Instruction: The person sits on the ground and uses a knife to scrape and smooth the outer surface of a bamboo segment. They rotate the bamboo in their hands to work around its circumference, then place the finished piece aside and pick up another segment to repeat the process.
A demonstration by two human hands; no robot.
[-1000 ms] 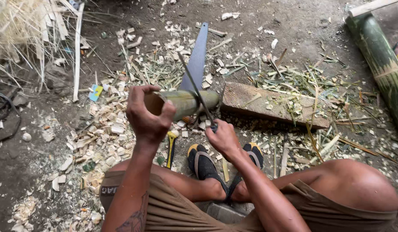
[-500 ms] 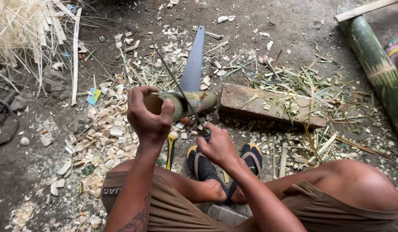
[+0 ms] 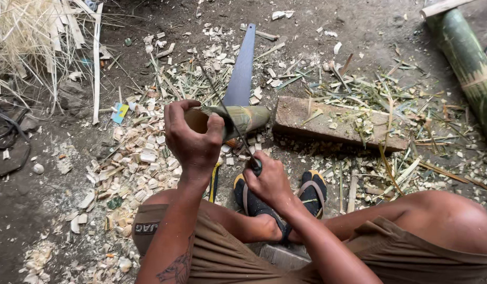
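A person seated low on the dirt floor (image 3: 38, 210) braces a short green bamboo section (image 3: 238, 118) in the left hand (image 3: 193, 139), its grip closed round the open end, while the right hand (image 3: 267, 181) is clenched on the handle of a thin blade (image 3: 225, 108) laid across the bamboo. A slip off the rounded, waxy skin could carry the edge into the left fingers or the sandalled feet (image 3: 280, 197) just below.

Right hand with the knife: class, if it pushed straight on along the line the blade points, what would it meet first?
Most likely the bamboo piece gripped by the left hand: the right hand aims its knife up across it. Depth is unclear, but the blade seems to touch it already.
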